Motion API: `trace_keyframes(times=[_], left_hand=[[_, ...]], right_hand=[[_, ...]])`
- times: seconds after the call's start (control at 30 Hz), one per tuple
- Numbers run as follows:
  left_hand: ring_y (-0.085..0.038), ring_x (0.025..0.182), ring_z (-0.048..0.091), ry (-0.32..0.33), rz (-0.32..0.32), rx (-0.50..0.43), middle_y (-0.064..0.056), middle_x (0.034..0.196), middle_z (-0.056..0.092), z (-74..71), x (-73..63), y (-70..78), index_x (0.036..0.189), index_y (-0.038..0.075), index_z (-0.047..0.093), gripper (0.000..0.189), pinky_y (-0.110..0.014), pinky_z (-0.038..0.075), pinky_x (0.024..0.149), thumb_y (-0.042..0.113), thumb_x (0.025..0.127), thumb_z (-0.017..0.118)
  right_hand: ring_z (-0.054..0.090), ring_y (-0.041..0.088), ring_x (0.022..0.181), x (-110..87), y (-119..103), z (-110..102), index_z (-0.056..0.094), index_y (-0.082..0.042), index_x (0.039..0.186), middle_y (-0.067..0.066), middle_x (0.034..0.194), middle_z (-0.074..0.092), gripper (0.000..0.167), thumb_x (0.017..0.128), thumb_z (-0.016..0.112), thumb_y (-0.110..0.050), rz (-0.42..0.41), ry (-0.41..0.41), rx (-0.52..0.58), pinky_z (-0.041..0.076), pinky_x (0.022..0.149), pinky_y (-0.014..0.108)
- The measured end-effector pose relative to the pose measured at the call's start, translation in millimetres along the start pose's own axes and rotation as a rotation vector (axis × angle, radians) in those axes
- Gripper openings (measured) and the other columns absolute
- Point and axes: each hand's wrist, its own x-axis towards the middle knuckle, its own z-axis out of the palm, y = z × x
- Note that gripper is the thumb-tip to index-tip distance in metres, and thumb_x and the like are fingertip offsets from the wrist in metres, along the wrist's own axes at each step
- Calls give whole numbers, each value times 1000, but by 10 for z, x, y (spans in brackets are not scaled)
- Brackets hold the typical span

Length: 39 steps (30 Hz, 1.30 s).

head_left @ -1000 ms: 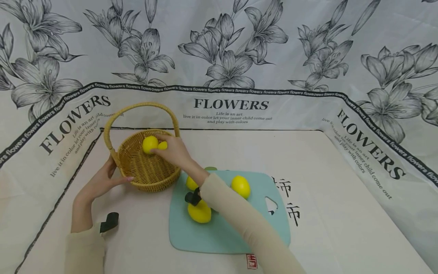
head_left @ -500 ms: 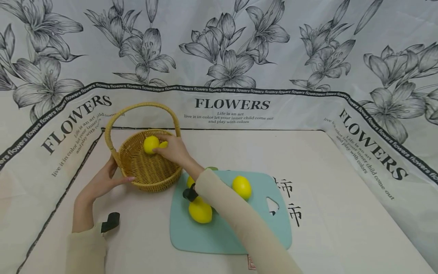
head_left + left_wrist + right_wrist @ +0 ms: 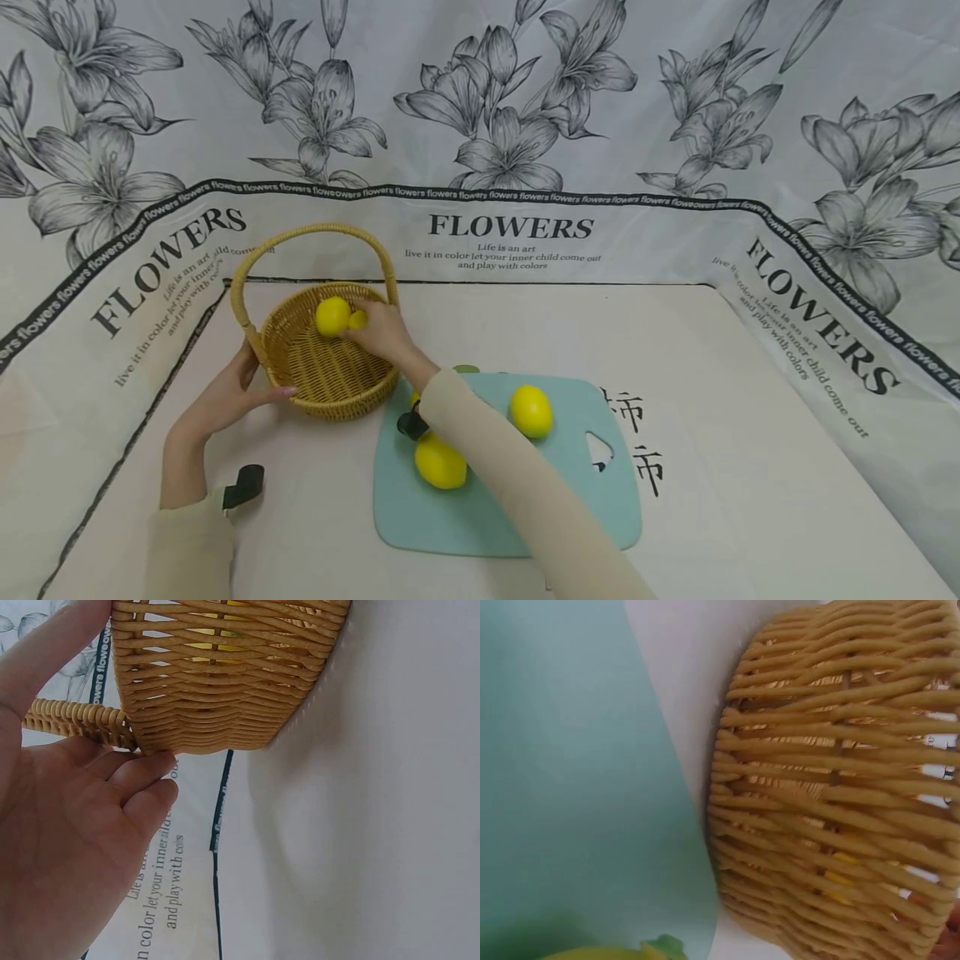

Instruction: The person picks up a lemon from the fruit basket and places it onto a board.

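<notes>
A wicker basket [image 3: 345,408] with an arched handle stands at the left of the table. My left hand [image 3: 228,396] grips its left side, thumb at the front rim and fingers by the handle's foot; in the left wrist view, the palm [image 3: 75,825] faces the weave. My right hand [image 3: 382,329] reaches over the rim into the basket, thumb and fingers around a lemon [image 3: 357,320] that is mostly hidden. Touching or close beside it is another lemon [image 3: 332,317]. In the right wrist view the basket wall [image 3: 832,772] covers most of that hand.
A light blue cutting board [image 3: 502,525] lies right of the basket. On it are two lemons, one front left [image 3: 440,461] and one at the right [image 3: 531,411], plus a yellow piece by the right sleeve. A green thing [image 3: 467,368] shows at its back edge.
My right hand shifts slightly inside the basket, its wrist and sleeve moving a little left. The left hand keeps its hold and the basket stays in place.
</notes>
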Motion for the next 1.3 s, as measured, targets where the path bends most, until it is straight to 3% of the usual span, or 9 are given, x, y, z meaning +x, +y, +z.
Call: trace_keyframes(times=[0.23, 0.57, 0.83, 1.0, 1.3], left_hand=[[-41, 145, 0, -3, -4, 3, -3, 161, -12, 4, 6, -10, 151, 36, -14, 113, -67, 8, 110, 19, 84, 76], [-40, 145, -1, -1, -16, -1, -3, 161, -12, 1, -9, -5, 151, 37, -14, 114, -67, 7, 110, 21, 84, 76], [-40, 145, -1, -3, 0, -9, -2, 161, -12, 0, 5, -8, 152, 36, -13, 113, -67, 7, 111, 18, 84, 76], [-39, 145, -1, -8, -12, -10, -2, 161, -11, -5, 3, -4, 152, 33, -12, 112, -67, 7, 111, 19, 84, 75], [-38, 145, -1, 2, 22, -21, -1, 161, -10, 11, 7, -5, 153, 34, -11, 112, -64, 7, 112, 16, 84, 76]], right_hand=[[52, 22, 124, 23, 44, 7, 49, -2, 140, 10, 140, 52, 61, 88, 73, -21, 38, -18, -40, 46, 99, 28], [56, 20, 117, 52, 28, 35, 46, -2, 142, 11, 136, 55, 66, 85, 75, -16, 54, -34, -125, 48, 95, 26], [58, 18, 107, 66, 46, 59, 53, -4, 137, 8, 125, 62, 57, 85, 74, -14, 25, -33, -205, 49, 88, 25], [59, 18, 108, 59, 39, 101, 55, -7, 135, 6, 123, 63, 59, 82, 78, -19, 20, -45, -210, 49, 90, 27], [61, 14, 97, 95, 46, 211, 58, -11, 129, 2, 112, 66, 54, 82, 79, -27, 49, -6, -246, 51, 81, 24]])
